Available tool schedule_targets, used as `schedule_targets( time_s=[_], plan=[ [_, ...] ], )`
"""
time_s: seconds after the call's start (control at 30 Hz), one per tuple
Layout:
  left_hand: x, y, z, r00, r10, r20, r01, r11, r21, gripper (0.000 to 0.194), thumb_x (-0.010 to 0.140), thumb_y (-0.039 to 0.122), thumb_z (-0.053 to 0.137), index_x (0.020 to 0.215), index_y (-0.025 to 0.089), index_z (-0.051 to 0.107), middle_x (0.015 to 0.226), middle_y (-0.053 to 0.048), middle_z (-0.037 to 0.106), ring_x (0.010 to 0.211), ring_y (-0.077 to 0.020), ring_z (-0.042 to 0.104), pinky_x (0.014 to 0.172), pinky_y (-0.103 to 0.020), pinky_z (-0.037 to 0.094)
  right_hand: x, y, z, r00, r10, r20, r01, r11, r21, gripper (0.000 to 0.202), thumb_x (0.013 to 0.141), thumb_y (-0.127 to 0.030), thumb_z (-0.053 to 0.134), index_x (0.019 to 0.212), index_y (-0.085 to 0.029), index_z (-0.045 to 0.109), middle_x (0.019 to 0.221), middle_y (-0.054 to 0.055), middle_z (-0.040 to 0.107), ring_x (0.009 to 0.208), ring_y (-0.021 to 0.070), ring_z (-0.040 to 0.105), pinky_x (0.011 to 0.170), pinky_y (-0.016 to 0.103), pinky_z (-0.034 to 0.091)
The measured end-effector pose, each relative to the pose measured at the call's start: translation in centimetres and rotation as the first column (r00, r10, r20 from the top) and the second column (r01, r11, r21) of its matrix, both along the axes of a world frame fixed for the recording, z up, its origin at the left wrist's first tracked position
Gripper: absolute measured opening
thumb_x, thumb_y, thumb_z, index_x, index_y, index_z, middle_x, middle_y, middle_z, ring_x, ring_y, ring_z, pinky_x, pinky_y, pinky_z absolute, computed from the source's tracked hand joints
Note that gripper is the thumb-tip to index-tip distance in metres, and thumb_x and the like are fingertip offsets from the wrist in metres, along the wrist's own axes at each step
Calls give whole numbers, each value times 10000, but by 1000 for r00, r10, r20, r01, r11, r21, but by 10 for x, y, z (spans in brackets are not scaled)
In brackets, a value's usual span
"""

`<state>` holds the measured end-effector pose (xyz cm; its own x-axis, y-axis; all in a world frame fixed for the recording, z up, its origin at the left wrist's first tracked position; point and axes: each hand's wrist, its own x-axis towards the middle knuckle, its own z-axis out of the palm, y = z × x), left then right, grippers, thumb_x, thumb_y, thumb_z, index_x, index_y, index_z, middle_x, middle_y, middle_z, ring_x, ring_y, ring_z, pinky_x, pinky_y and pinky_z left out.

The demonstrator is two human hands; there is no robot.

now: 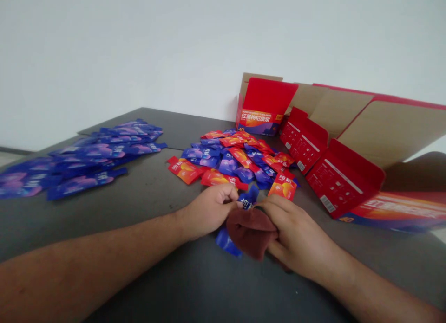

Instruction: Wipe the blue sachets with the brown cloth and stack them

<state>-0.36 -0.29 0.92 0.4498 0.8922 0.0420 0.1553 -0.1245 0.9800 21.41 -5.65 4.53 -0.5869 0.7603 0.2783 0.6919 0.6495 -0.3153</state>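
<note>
My left hand (212, 210) is closed on the left edge of a blue packet (246, 200) in front of the pile. My right hand (296, 230) grips a folded brown cloth (251, 232), which lies against the packet's lower right part and hides some of it. Below the cloth a blue piece (228, 243) shows; whether it belongs to the same packet I cannot tell. Just beyond my hands lies a mixed pile of red packets (218, 178) and blue packets (228, 165).
Overlapping blue packets (101, 151) spread over the left of the dark table (156, 262). Open red cartons stand along the right: one upright at the back (259, 116), others (343, 184) nearer with raised flaps. A pale wall rises behind.
</note>
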Motion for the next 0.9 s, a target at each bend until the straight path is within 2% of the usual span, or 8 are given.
schedule_targets(
  time_s=[0.1,0.3,0.5,0.67,0.83,0.9],
  plan=[
    [0,0,0,1000,5,-13,-5,1000,-1,197,808,260,684,742,170,522,687,45,490,635,-95,415,564,-215,339,1,2,1,996,-72,-50,75,996,43,265,786,-64,610,996,-214,546,987,52,616,959,236,586,789,349,483],
    [0,0,-3,1000,-4,29,4,1000,-5,162,839,262,645,762,175,531,706,34,506,647,-101,440,569,-212,349,-2,-1,2,999,50,18,-50,998,-33,233,832,-101,624,1029,-215,572,1057,57,631,984,228,594,818,341,489],
    [-1,1,0,1000,-4,-28,4,1000,19,203,813,274,676,733,174,518,681,45,483,633,-100,410,563,-214,337,1,2,0,997,-62,-51,63,998,27,254,793,-68,616,986,-219,548,979,42,615,950,225,589,808,345,486],
    [0,1,-1,1000,-3,-20,4,999,45,157,834,258,636,747,174,536,715,26,516,665,-110,450,582,-220,357,-2,-1,-1,997,71,13,-70,996,-47,269,827,-100,624,1062,-221,575,1080,54,632,1004,228,591,838,347,488],
    [-1,0,0,1000,2,-22,-1,1000,21,191,812,262,666,736,177,513,681,45,483,635,-102,410,564,-218,333,1,1,-1,997,-64,-49,65,998,14,271,785,-74,623,1005,-216,550,992,49,615,964,234,585,806,350,483],
    [-1,0,1,999,8,-32,-7,1000,29,184,812,254,659,732,176,513,684,44,483,640,-103,411,570,-219,335,0,1,-1,998,-50,-46,51,999,5,242,801,-82,621,991,-215,552,984,49,614,943,227,587,790,342,483]
  ],
)
